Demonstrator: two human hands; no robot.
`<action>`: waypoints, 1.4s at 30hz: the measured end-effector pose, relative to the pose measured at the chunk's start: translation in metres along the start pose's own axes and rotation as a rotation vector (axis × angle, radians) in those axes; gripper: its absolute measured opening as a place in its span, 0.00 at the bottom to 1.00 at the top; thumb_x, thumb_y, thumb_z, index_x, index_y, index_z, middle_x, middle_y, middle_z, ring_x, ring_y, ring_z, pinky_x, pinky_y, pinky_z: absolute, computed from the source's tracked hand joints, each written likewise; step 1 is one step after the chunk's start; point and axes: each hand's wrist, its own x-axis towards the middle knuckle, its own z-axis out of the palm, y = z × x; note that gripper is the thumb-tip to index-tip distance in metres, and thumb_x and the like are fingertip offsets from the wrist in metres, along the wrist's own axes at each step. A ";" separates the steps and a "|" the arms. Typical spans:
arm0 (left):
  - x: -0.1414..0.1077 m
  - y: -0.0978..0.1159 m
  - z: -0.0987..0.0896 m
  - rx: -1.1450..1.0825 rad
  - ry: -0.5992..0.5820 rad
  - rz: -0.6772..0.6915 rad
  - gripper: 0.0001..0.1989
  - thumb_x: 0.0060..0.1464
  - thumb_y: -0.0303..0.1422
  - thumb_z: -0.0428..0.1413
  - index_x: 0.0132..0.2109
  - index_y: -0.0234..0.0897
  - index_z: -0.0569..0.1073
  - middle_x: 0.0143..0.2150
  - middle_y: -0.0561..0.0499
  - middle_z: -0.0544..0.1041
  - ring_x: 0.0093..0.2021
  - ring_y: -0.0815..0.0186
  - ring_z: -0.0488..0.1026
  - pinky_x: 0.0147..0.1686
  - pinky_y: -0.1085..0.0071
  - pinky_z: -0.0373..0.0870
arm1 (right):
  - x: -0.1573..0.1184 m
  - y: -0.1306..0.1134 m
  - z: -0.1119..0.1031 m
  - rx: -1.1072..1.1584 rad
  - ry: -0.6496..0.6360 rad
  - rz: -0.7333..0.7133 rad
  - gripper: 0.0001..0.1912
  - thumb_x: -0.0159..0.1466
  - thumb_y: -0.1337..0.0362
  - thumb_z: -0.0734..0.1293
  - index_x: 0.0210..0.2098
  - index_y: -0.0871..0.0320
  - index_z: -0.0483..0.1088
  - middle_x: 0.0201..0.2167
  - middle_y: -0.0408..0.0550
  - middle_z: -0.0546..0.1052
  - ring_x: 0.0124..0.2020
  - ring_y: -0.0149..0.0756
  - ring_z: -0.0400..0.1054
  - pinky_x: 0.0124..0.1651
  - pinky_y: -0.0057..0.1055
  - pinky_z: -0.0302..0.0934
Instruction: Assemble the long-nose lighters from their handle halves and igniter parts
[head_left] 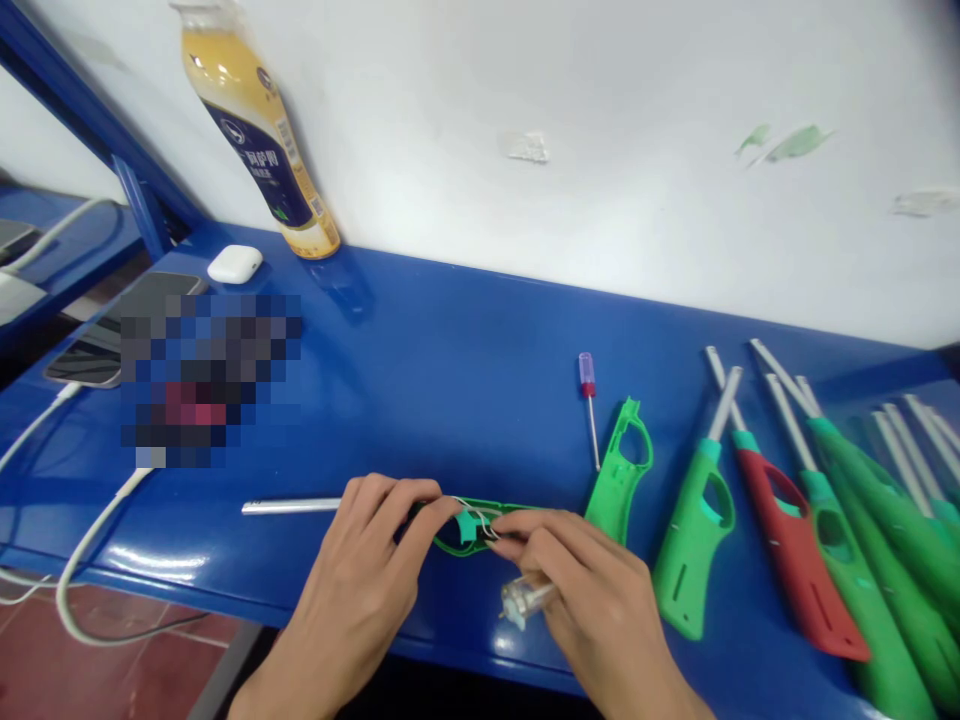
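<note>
The blue table (450,350) bears lighters (690,560), a screwdriver (587,378) — and a green shell (616,485).

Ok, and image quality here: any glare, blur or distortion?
Head view: white glare on the table near its front left edge; bottle faintly mirrored in it; far-right lighters smeared and stretched; pixelation masks a patch on the left; left hand and right hand fairly clear.

You are facing an open lane across the blue table (435,360); the bottle (259,150) is bounding it left, the screwdriver (588,385) right.
</note>
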 end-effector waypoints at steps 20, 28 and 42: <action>0.004 -0.002 -0.001 -0.079 -0.018 0.004 0.15 0.66 0.16 0.48 0.52 0.33 0.73 0.48 0.45 0.73 0.49 0.60 0.66 0.49 0.61 0.65 | 0.001 -0.003 -0.003 -0.017 0.050 -0.014 0.15 0.70 0.78 0.60 0.29 0.56 0.62 0.39 0.43 0.80 0.39 0.30 0.77 0.43 0.28 0.74; 0.000 -0.004 0.004 -0.146 0.015 -0.023 0.17 0.65 0.14 0.50 0.54 0.33 0.73 0.50 0.45 0.72 0.51 0.62 0.69 0.51 0.64 0.67 | 0.001 -0.002 -0.003 -0.046 0.064 -0.014 0.16 0.68 0.80 0.58 0.29 0.56 0.62 0.40 0.43 0.80 0.40 0.30 0.77 0.43 0.28 0.74; 0.007 -0.004 0.006 -0.227 0.080 0.010 0.19 0.62 0.11 0.50 0.52 0.34 0.75 0.46 0.48 0.72 0.50 0.64 0.69 0.48 0.65 0.68 | 0.001 -0.002 -0.002 -0.037 0.070 -0.007 0.16 0.69 0.79 0.59 0.29 0.56 0.60 0.39 0.43 0.80 0.38 0.30 0.77 0.42 0.29 0.74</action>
